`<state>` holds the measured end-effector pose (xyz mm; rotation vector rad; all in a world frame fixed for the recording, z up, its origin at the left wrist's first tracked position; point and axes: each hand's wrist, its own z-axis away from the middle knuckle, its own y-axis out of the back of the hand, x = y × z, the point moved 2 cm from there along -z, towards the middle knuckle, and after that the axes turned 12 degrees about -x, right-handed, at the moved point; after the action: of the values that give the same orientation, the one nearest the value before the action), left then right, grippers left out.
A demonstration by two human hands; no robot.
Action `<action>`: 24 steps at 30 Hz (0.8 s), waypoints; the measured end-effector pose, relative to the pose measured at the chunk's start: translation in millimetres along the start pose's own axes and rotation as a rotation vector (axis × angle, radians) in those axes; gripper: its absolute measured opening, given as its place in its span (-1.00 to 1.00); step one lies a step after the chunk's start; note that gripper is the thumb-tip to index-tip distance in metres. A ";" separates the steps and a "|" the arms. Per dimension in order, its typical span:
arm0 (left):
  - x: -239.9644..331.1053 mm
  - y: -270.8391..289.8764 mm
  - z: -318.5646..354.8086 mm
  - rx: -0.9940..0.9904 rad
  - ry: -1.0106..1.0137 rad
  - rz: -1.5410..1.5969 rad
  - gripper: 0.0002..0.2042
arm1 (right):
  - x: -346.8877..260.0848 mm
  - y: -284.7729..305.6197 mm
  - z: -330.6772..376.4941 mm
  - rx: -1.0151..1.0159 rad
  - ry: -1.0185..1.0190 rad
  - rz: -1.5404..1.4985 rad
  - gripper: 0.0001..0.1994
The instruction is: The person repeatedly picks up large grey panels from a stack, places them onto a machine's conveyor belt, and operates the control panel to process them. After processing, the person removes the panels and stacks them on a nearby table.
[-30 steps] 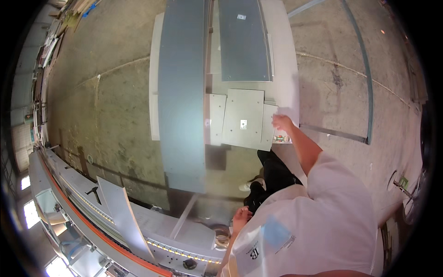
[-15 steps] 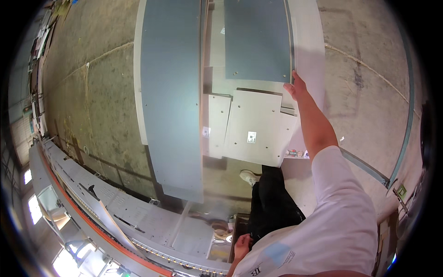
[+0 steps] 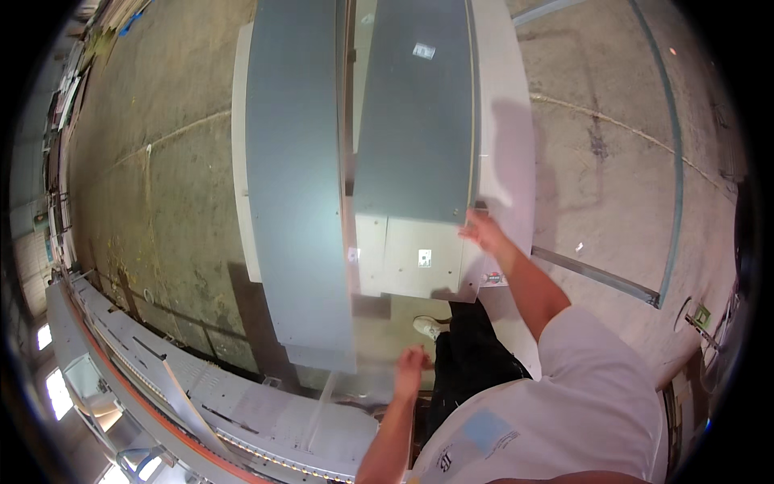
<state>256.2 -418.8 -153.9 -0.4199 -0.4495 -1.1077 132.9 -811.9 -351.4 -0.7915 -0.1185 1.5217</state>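
Observation:
My right hand (image 3: 482,230) is at the near right corner of a long blue-grey panel (image 3: 415,121), its fingers closed on the edge. A small white label (image 3: 424,51) sits on that panel's face. Below the panel's near end lie pale boards (image 3: 403,278) with small holes and a printed label, partly covered by it. My left hand (image 3: 414,367) is raised in front of my body, away from the panels. Its fingers are blurred and look loosely bent, with nothing visible in them.
Another long blue-grey panel (image 3: 298,177) lies to the left, with a gap between the two. A wide pale board (image 3: 508,105) runs along the right side. A long machine with an orange strip (image 3: 145,379) stands at lower left. A metal floor rail (image 3: 597,276) lies on the right.
The blue-grey panel has slid toward me with my right hand at its corner, covering more of the pale boards. My left hand has risen from beside my body.

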 end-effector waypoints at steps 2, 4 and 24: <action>59.3 -3.2 -46.4 0.066 0.043 0.249 -0.67 | 30.4 -17.2 41.6 -0.143 -0.050 -0.039 -0.50; 109.3 -14.4 -79.0 0.190 -0.132 0.430 -0.64 | 49.8 -51.8 92.3 -0.262 -0.131 -0.067 -0.55; 164.4 19.5 34.8 0.900 -0.089 0.851 -0.42 | -48.0 -79.0 -1.6 0.163 0.020 0.079 -0.55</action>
<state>331.2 -516.3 -37.7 0.1530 -0.7041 -0.0063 195.4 -845.0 -291.9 -0.6873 0.0521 1.5753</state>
